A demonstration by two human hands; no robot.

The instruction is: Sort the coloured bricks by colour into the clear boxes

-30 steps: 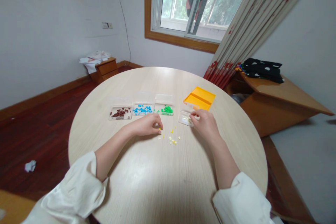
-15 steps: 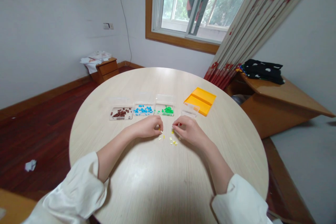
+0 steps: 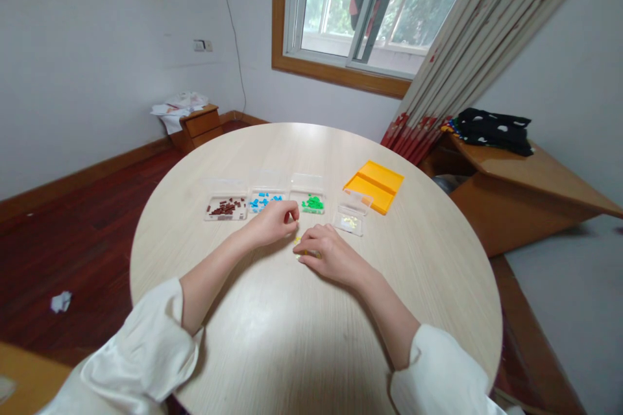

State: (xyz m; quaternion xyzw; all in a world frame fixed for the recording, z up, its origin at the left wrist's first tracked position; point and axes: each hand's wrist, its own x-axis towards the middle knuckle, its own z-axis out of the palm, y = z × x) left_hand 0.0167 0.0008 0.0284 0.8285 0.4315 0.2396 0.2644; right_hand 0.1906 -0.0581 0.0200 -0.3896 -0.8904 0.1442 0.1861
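Note:
My left hand [image 3: 272, 224] rests on the round table [image 3: 272, 337] with its fingers curled into a pinch, just in front of the blue and green boxes. What the fingertips hold is too small to see. My right hand [image 3: 325, 253] lies beside it, fingers bent and pressed together over the loose small yellow pieces [image 3: 296, 241]. It hides nearly all of them. A small clear box with yellow pieces [image 3: 349, 222] stands just beyond my right hand.
Three clear boxes stand in a row: brown pieces [image 3: 224, 207], blue pieces [image 3: 265, 201], green pieces [image 3: 311, 203]. An orange tray [image 3: 374, 177] lies behind the yellow box. A wooden desk with dark cloth [image 3: 491, 130] stands at the right, and a small cabinet [image 3: 197, 122] by the far wall.
My right hand left the yellow box and came left and nearer, down over the loose yellow pieces. My left hand lifted slightly towards the boxes.

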